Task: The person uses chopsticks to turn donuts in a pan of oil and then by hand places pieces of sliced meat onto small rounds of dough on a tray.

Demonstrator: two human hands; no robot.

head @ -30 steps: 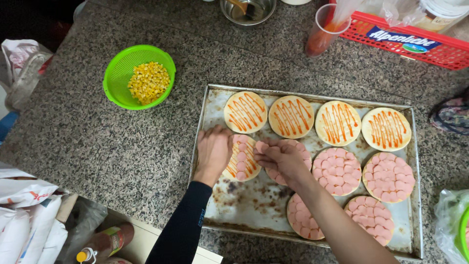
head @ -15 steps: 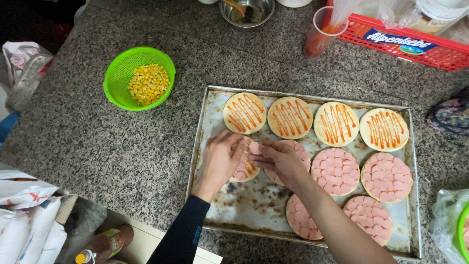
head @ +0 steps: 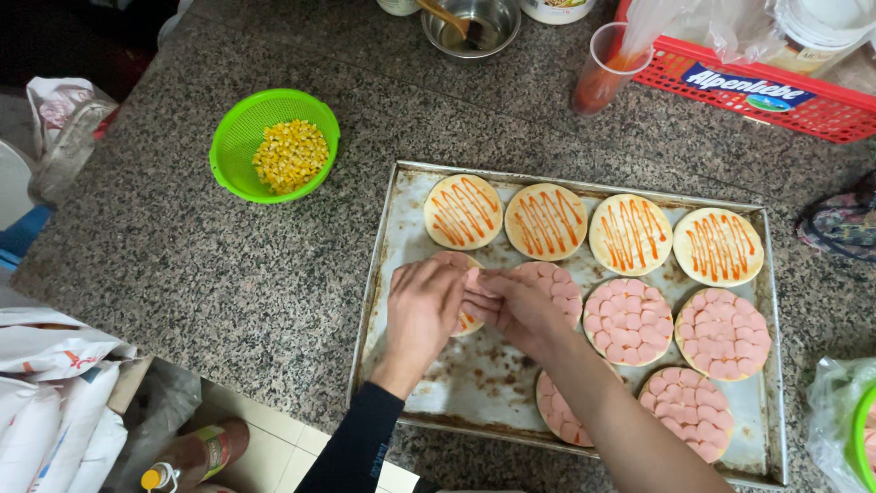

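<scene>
Both hands have drawn closer together since the earlier frame, now meeting over one small round dough base at the left end of the middle row on a worn rectangular metal baking tray. Left hand, in a dark sleeve, lies flat over the base with fingers loosely curled; right hand pinches its fingertips narrowly beside it, seemingly on a pink sausage slice, though I cannot tell for sure. This looks like the topping step: laying sausage rounds onto a sauced base. Placing the next slice would call for a small, careful set-down beside those already there.

Around it, four bases striped with orange sauce fill the tray's far row; others fully covered in pink sausage slices sit toward the tray's right and near edges. On the grey speckled stone table, toward its far left corner, stands a green plastic colander of yellow corn kernels. A red plastic basket sits at the far right corner.
</scene>
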